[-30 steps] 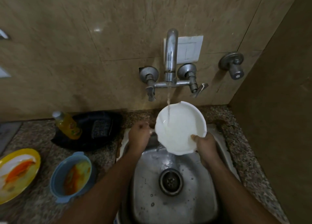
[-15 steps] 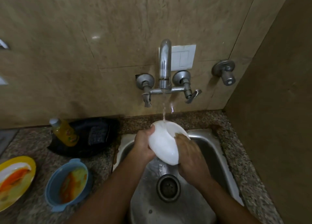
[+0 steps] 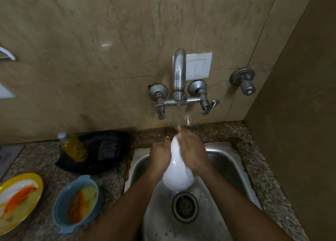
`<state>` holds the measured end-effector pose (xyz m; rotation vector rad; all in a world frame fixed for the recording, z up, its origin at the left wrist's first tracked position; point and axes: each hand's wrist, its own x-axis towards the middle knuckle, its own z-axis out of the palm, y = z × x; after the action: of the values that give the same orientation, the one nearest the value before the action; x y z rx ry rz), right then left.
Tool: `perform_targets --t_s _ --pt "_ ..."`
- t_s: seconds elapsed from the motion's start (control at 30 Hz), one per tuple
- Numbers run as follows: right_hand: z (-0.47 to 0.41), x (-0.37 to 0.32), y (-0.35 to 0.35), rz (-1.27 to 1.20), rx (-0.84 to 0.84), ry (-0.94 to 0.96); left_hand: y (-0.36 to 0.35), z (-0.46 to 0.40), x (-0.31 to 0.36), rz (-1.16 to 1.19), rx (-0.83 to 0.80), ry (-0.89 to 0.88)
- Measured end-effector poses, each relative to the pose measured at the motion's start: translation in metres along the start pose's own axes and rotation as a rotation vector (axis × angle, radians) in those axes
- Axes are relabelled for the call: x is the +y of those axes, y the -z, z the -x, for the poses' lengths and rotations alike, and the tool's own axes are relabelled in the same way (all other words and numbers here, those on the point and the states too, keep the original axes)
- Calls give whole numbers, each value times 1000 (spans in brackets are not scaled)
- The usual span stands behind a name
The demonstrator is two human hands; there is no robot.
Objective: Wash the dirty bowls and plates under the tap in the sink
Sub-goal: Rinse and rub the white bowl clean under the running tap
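A white plate (image 3: 177, 177) is held edge-on over the steel sink (image 3: 223, 160), between my two hands. My left hand (image 3: 160, 156) grips its left side, fingers curled around the rim. My right hand (image 3: 190, 152) lies flat against its right face, fingers pointing up toward the running water. The tap (image 3: 179, 77) on the wall pours a stream onto my fingertips and the plate's top edge. A dirty blue bowl (image 3: 76, 203) and a dirty yellow plate (image 3: 17, 200) with orange smears sit on the counter at the left.
A yellow soap bottle (image 3: 72, 147) stands on a dark cloth (image 3: 101, 151) behind the blue bowl. The sink drain (image 3: 184, 206) lies below the plate. A second valve (image 3: 244, 81) sticks out of the wall at right, beside a side wall.
The white plate turned from facing me to edge-on and dropped lower into the sink. My right hand moved from its lower rim to flat across its face.
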<state>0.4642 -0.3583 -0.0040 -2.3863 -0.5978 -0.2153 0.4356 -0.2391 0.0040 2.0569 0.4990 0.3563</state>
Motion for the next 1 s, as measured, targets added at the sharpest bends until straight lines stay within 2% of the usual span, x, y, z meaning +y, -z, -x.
perform_targets --t_s 0.03,0.1,0.17,0.2,0.23,0.33,0.4,0.47,0.5,0.57,0.63,0.67,0.73,0.83,0.87,0.93,0.97,1.0 --pt "-2 -4 0 -32 -2 -54 4 1 1 28 -13 86" --pt "-7 -14 -3 50 49 23 14 4 3 82 -78 262" --pt "-7 -14 -11 14 4 57 20 1 1 128 -93 260" --pt "-8 -10 -11 -53 -16 4 23 0 3 145 -107 250" --pt "-13 -7 -8 -145 -47 -87 24 2 5 155 -122 264" --pt "-34 4 -2 -498 -137 -601 27 1 1 151 -150 299" --pt "-30 4 -4 -612 -73 -697 30 -2 -4 201 -149 346" --pt "-21 10 -11 -498 -123 -679 32 -1 -7 247 -183 392" --pt "-18 16 -14 -410 -154 -682 33 1 -7 196 -180 365" --pt "-18 19 -10 -345 -115 -723 31 3 -9 -48 -121 199" --pt "-20 12 0 -264 -111 -650 23 5 -2 -302 -131 7" --pt "-22 3 4 -183 -147 -577 15 5 4 -352 -150 -48" --pt "-19 -11 2 -14 -118 -385 7 1 19 -393 -129 15" --pt "-2 -23 0 -92 12 -220 8 -10 22 -355 -41 164" --pt "2 -19 0 -182 22 -262 8 -12 19 -344 -37 175" --pt "1 -10 3 -422 75 -536 7 -8 15 -314 -33 215" --pt "0 -8 -1 -467 100 -644 6 -5 12 -278 -19 246" --pt "-1 -12 -2 -412 129 -631 6 -4 8 -240 4 284"
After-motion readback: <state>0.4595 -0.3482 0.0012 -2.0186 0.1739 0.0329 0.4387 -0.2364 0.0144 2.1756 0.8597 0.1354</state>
